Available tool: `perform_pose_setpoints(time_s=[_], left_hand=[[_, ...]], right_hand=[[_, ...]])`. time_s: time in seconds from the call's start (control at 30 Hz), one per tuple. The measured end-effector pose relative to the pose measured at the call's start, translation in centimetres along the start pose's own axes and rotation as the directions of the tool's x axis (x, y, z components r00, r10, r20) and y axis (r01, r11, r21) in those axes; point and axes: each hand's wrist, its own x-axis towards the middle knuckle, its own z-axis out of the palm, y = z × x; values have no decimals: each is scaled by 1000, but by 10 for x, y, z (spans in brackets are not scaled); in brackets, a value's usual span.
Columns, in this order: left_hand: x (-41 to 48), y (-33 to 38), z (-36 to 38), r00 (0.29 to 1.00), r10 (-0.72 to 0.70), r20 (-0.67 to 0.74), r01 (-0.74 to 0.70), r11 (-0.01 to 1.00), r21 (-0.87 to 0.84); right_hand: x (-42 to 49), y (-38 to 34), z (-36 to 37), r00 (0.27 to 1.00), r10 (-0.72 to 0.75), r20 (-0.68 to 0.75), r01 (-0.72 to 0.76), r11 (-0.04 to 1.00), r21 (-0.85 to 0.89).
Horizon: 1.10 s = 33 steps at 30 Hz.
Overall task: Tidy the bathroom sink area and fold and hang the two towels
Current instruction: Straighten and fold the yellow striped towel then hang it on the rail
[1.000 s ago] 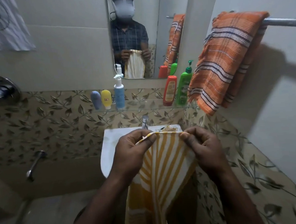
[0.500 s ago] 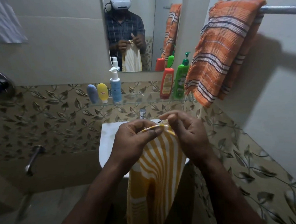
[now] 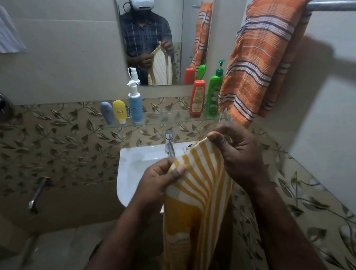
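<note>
Yellow towel [image 3: 198,187] over sink [image 3: 133,164]: your left hand [image 3: 161,181] and right hand [image 3: 237,152] pinch top edge; level corners, keep it taut before folding.

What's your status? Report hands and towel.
Left hand and right hand pinch yellow striped towel top edge. Towel hangs before sink. Orange towel occupies the rail.

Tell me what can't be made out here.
In the head view:
- Yellow-and-white striped cloth towel: lower end past the bottom edge.
- Grey metal towel rail: right end past the right edge.
- Red plastic bottle: label too small, blurred.
- White ceramic sink: right rear corner behind the right hand.
</note>
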Motion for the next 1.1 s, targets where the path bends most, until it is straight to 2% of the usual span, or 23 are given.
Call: perform_pose_setpoints(time_s=[0.07,0.13,0.2,0.3,0.4,0.5,0.57,0.6,0.73,0.8,0.9,1.0,1.1], left_hand=[[4,-1,-5,992,47,-117,-43,998,44],[9,-2,-4,979,136,-155,-109,980,169],[10,-5,1,970,216,-111,-174,937,302],[8,-14,5,974,220,-59,-179,898,402],[2,-29,2,980,159,-119,-105,923,370],[-9,-47,0,993,23,-114,2,977,214],[-16,-58,-3,995,-76,-72,82,992,91],[-20,-64,-6,992,-118,-41,121,989,85],[-31,-88,-19,956,-260,138,226,948,226],[-35,-94,-21,968,-237,78,224,963,151],[-35,-96,-23,979,-158,-125,166,985,56],[-32,-92,-21,980,-47,-193,85,978,193],[-32,-86,-14,993,14,-121,23,954,298]], right_hand=[[-9,10,4,997,58,53,-59,998,23],[-19,15,15,989,99,109,-105,993,55],[-28,19,28,985,116,129,-120,992,25],[-44,23,37,964,199,179,-197,980,-26],[-64,31,39,907,262,329,-234,964,-123],[-79,41,39,882,288,373,-251,957,-144],[-85,46,37,906,269,326,-237,962,-135],[-86,47,35,922,258,288,-231,965,-123],[-86,54,24,949,296,109,-285,952,-111],[-88,60,17,946,312,91,-302,947,-113],[-98,69,14,925,333,185,-303,937,-174],[-109,69,23,868,361,340,-335,932,-135],[-119,60,36,820,364,440,-369,926,-79]])
